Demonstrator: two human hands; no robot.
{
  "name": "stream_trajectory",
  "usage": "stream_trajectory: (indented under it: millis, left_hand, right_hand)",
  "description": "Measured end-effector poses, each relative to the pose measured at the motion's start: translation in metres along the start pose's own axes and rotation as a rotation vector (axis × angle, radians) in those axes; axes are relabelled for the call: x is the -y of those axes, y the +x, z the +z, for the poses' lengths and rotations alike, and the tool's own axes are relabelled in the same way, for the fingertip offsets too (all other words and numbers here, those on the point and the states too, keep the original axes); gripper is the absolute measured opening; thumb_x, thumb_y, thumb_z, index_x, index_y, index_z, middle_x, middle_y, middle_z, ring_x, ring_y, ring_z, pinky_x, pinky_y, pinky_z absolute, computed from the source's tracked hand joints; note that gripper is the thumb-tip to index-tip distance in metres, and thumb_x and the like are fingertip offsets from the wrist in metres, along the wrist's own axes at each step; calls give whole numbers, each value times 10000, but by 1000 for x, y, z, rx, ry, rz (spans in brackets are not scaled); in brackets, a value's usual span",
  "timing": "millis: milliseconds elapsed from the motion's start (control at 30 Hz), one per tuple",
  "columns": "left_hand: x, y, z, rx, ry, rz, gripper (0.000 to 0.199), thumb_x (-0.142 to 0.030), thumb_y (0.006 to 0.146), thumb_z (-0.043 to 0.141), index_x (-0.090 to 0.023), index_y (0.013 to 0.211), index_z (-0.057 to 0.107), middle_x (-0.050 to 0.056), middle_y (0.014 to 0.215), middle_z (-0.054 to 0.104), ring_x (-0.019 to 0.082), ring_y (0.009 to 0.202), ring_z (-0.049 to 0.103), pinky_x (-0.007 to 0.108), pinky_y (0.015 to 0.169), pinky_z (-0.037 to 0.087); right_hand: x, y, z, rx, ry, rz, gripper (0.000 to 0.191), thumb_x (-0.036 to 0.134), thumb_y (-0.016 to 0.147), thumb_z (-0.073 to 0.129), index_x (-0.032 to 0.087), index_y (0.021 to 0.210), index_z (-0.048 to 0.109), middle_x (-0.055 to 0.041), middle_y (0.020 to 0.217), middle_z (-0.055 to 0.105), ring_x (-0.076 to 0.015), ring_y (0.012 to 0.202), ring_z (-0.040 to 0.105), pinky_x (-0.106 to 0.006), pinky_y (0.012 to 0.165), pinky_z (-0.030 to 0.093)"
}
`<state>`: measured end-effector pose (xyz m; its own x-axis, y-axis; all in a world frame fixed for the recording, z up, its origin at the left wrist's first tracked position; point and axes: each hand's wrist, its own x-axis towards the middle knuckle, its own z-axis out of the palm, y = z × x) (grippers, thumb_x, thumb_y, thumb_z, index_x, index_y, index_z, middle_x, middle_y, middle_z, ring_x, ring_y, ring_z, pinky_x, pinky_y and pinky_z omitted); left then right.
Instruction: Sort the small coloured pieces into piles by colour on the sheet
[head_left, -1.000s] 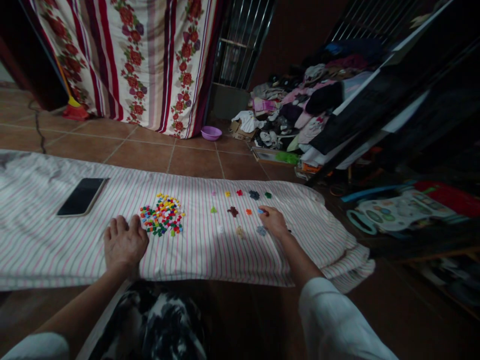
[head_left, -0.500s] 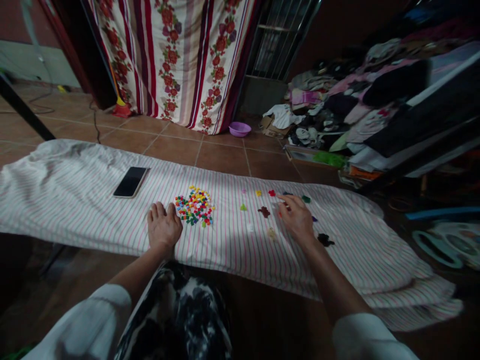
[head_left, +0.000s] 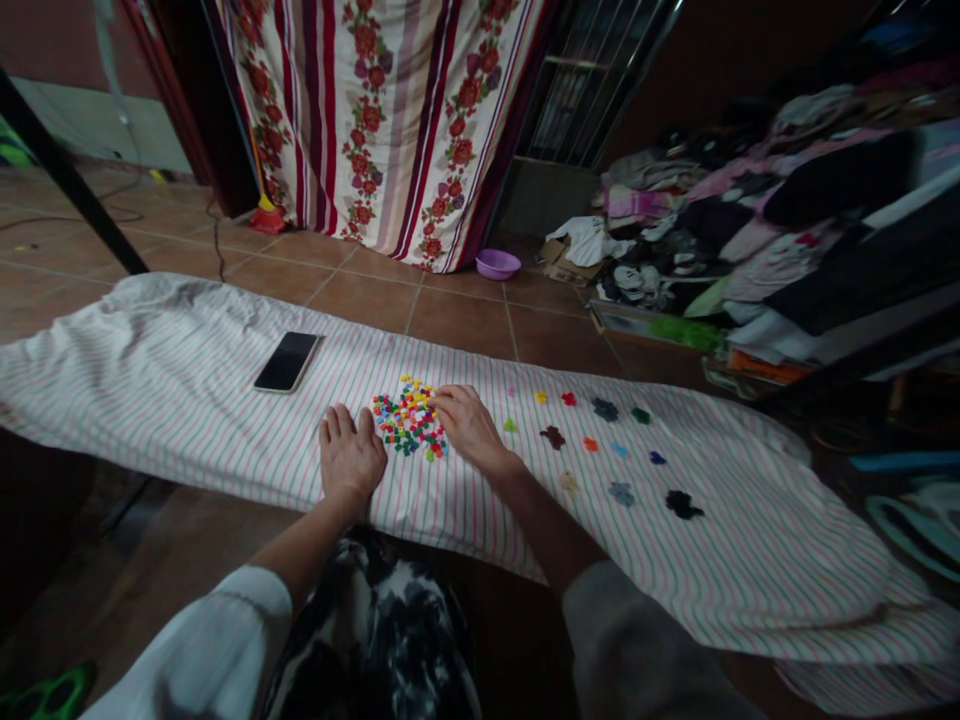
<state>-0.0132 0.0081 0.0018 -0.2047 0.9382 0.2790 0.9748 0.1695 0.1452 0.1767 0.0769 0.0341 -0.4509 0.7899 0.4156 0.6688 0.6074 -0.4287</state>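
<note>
A mixed pile of small multicoloured beads (head_left: 409, 418) lies on the striped cloth (head_left: 465, 540) before me. My left hand (head_left: 352, 455) rests flat beside the pile's left edge, fingers spread. At the right edge, my right hand (head_left: 466, 422) has its fingertips drawn together against the beads. Anything between them is too small to make out. Farther right lie clusters sorted by colour, among them yellow (head_left: 541, 397), red (head_left: 568, 398), brown (head_left: 553, 437), orange (head_left: 591, 444), green (head_left: 640, 415), grey (head_left: 621, 492) and black (head_left: 682, 504).
A phone (head_left: 288, 362) lies on the cloth, left of the pile. Beyond the cloth's far edge, a purple basin (head_left: 498, 264) stands on the tiled floor, near a floral curtain (head_left: 375, 130). Heaped clothes (head_left: 712, 200) fill the back right.
My right hand has moved left from the sorted clusters to the mixed pile, uncovering the orange and blue clusters. The left hand stays flat by the pile. The view has shifted slightly.
</note>
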Motion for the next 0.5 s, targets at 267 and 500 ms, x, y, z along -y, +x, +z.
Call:
stream_trajectory:
  millis: [267, 500]
  left_hand:
    - [-1, 0, 0, -33, 41, 7, 473, -283, 868, 370, -127, 1292, 512, 248, 1383, 463, 363, 1342, 374, 502, 1079, 295]
    - [0, 0, -1, -27, 31, 9, 489, -281, 866, 378, -117, 1307, 511, 255, 1384, 463, 366, 1341, 377, 516, 1078, 300]
  right_hand:
    - [1, 44, 26, 155, -173, 65, 319, 176, 940, 432, 208, 1126, 689, -69, 1051, 658, -216, 1020, 471, -322, 937, 372]
    - [3, 73, 43, 335, -331, 171, 361, 142, 934, 381, 222, 1107, 688, -79, 1067, 661, -207, 1036, 474, -319, 948, 324]
